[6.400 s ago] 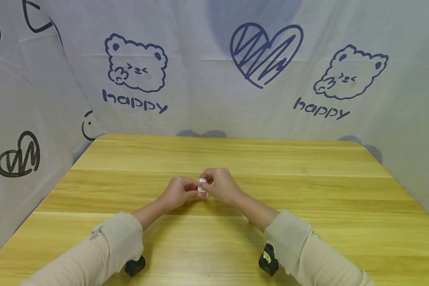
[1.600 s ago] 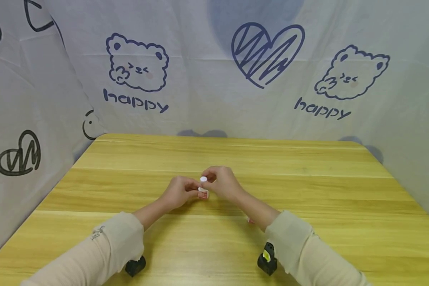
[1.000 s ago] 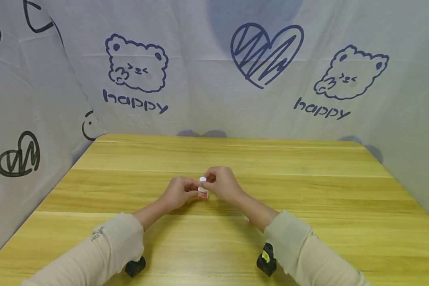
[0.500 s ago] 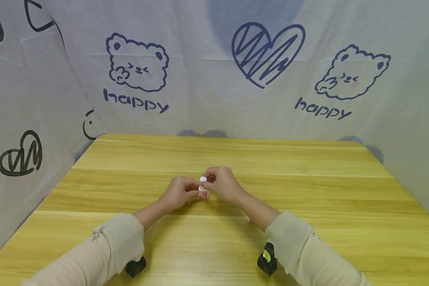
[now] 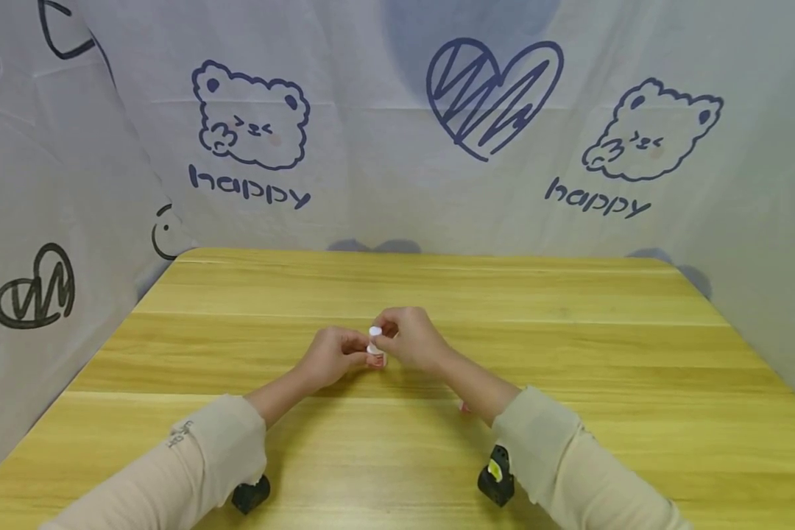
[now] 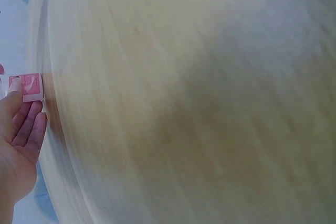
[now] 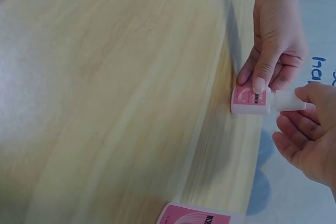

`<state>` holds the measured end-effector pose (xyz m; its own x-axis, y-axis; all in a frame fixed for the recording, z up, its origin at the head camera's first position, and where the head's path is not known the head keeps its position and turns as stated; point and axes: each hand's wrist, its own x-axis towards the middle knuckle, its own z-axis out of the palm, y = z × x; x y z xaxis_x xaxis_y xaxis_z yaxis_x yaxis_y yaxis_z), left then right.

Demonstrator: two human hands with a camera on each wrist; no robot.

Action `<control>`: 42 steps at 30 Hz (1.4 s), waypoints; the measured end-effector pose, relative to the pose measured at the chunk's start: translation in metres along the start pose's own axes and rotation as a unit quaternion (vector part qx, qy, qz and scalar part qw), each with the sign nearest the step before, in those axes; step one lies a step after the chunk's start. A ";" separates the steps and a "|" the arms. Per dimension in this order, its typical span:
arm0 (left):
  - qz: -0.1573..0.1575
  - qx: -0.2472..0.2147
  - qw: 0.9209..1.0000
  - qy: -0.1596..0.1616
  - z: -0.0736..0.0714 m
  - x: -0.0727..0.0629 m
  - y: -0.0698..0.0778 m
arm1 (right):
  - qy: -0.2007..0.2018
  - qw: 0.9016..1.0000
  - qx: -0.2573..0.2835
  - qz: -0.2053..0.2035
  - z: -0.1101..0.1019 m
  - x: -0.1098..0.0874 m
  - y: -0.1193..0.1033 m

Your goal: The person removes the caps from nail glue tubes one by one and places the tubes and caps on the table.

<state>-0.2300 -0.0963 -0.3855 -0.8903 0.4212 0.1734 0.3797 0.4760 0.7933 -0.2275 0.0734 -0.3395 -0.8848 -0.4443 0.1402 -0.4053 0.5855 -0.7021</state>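
Note:
A small bottle with a pink label stands upright on the middle of the yellow wooden table. My left hand pinches its body from the left, with the thumb across the label. The pink label also shows at my left hand's fingertips in the left wrist view. My right hand grips the white cap on top of the bottle. In the right wrist view, the white cap sits between my right hand's fingers.
A flat pink packet lies on the table under my right forearm, and shows as a small pink edge in the head view. Printed cloth walls close off the back and both sides of the table.
Both hands stay on the bottle and cap at the same spot. Only the right forearm shifts slightly.

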 end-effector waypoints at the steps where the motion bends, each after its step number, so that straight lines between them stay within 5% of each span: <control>1: -0.001 0.002 1.000 0.001 0.000 0.000 0.000 | -0.002 1.000 -0.004 -0.004 0.000 0.000 0.000; 13: 0.012 0.009 1.000 0.007 0.000 0.001 -0.001 | -0.022 0.999 -0.018 -0.021 -0.008 0.000 -0.004; 42: 0.005 0.021 1.000 0.010 0.004 0.000 -0.004 | 0.021 0.999 0.014 -0.023 -0.014 -0.007 -0.001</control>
<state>-0.2311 -0.0953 -0.3909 -0.8915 0.4098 0.1930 0.3977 0.5041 0.7666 -0.2238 0.0858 -0.3299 -0.8747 -0.4409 0.2014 -0.4394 0.5459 -0.7134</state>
